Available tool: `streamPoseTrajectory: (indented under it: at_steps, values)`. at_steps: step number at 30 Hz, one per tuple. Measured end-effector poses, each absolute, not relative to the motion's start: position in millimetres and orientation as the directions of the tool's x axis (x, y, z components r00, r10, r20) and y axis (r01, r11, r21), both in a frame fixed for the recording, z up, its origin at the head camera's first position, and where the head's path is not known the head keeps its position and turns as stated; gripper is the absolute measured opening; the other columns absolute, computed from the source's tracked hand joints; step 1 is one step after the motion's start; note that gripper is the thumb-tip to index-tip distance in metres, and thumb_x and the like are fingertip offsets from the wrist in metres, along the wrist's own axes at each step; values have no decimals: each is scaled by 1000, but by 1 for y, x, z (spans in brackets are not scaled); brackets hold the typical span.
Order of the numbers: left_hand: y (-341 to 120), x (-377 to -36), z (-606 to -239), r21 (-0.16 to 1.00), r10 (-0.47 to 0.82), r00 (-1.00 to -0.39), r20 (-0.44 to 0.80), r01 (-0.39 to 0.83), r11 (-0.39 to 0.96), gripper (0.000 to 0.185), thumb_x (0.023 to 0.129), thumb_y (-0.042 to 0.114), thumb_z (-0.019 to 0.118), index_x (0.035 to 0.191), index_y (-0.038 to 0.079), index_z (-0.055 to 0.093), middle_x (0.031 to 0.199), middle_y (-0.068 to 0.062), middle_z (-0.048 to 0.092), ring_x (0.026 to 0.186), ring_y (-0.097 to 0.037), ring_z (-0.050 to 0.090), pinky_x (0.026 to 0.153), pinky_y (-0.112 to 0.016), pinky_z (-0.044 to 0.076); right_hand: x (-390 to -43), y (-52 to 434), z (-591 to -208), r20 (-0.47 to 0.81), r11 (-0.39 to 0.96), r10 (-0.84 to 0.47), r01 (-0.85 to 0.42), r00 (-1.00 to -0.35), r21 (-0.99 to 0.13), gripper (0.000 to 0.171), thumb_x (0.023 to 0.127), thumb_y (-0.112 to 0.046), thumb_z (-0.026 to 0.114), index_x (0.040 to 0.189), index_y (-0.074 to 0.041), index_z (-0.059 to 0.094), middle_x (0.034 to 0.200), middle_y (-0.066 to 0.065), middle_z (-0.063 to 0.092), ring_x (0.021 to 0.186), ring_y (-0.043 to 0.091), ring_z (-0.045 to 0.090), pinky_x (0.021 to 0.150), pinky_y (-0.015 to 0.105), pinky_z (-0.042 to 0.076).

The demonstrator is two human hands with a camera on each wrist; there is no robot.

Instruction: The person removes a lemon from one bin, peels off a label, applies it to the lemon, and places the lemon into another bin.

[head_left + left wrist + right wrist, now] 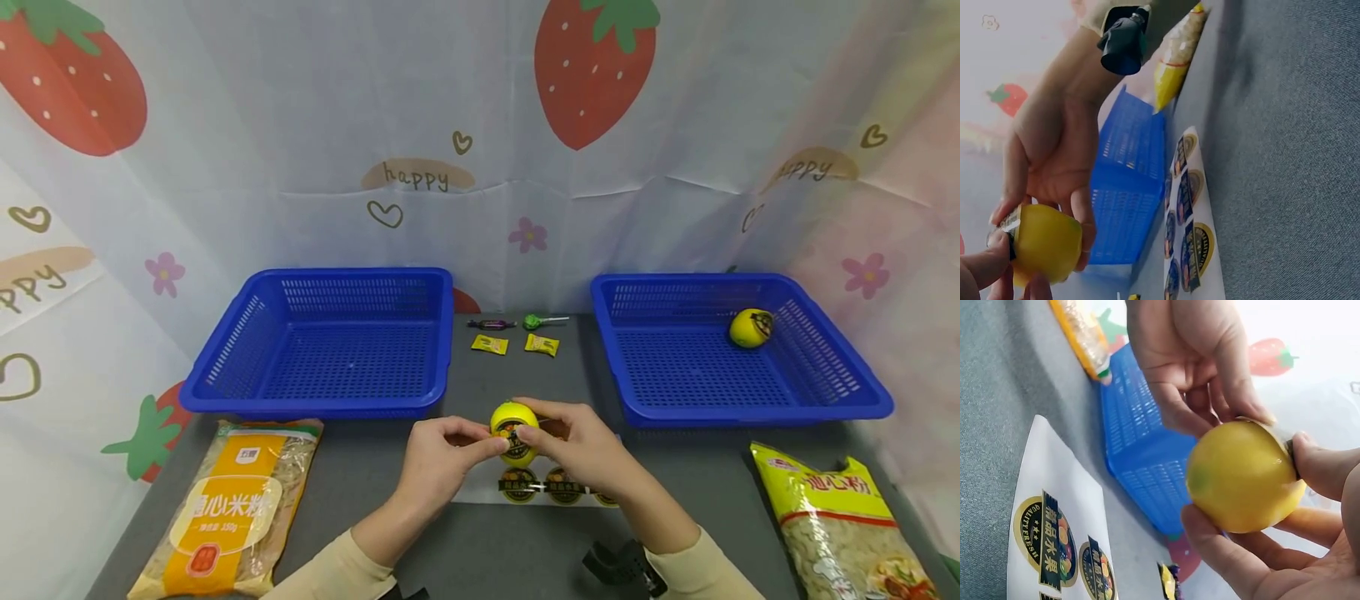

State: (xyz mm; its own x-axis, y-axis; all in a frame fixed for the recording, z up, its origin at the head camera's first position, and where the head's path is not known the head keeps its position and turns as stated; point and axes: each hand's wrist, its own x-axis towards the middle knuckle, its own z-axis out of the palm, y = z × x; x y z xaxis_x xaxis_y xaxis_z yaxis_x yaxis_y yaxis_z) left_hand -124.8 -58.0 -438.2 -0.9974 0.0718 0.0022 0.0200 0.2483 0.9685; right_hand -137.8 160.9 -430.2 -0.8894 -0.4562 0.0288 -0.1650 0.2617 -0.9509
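Note:
Both hands hold a yellow lemon [513,410] above the table's middle; a round black-and-gold label lies on the side facing the head camera. My right hand [588,442] grips the fruit, its thumb on the label and its fingers around the far side, as the right wrist view shows. From the other side my left hand [438,458] pinches the lemon at the label's edge with thumb and fingers. Part of the label seems to stand off the skin in the right wrist view. Below the hands lies a white sheet of round fruit stickers [517,485], partly covered by the right hand.
A blue basket [315,408] stands at left, another blue basket [757,412] at right with a labelled lemon [747,329] in it. Between them lie small wrapped candies [490,344] and a green lollipop [532,322]. Pasta bags [225,517] [847,533] flank the front.

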Motion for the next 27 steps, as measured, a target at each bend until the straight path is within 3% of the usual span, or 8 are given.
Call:
streamPoseTrajectory:
  at_steps: [11, 15, 20, 24, 27]
  values:
    - [-60, -129, -436, 989, 112, -994, -15, 2, 146, 17, 76, 20, 90, 79, 7, 79, 79, -6, 76, 73, -15, 69, 67, -29, 57, -138, 167, -434, 9, 116, -483, -74, -876, -990, 45, 105, -28, 57, 145, -6, 54, 131, 21, 64, 111, 27, 70, 85, 37, 60]
    - [-61, -132, -437, 997, 153, -987, -49, -41, 61, 17, 78, 13, 87, 84, 0, 78, 84, -10, 76, 75, -17, 71, 74, -37, 60, -138, 169, -435, -12, 64, -484, -22, -875, -998, 47, 105, -28, 55, 146, -5, 52, 135, 23, 61, 115, 27, 68, 88, 40, 59]
    - [-60, -136, -440, 994, 180, -982, -63, -78, -76, 17, 85, 5, 81, 89, -7, 70, 91, -13, 76, 77, -18, 73, 76, -34, 61, -138, 171, -435, -26, 45, -467, 5, -884, -999, 48, 106, -30, 53, 149, -7, 50, 139, 22, 59, 116, 24, 67, 92, 45, 57]
    - [-58, -137, -440, 981, 192, -980, -50, -85, -175, 22, 96, 11, 70, 100, -9, 63, 91, -14, 73, 77, -19, 73, 77, -35, 62, -137, 169, -433, -14, 67, -445, -17, -895, -998, 49, 107, -34, 51, 150, -12, 49, 141, 19, 58, 115, 23, 66, 91, 47, 58]
    - [-56, -134, -440, 990, 242, -970, -29, -61, -126, 31, 98, 21, 68, 116, -4, 64, 100, -14, 72, 83, -21, 72, 79, -37, 62, -135, 168, -431, 0, 93, -418, -42, -908, -995, 47, 107, -35, 50, 150, -17, 50, 142, 16, 58, 109, 20, 67, 85, 45, 59]
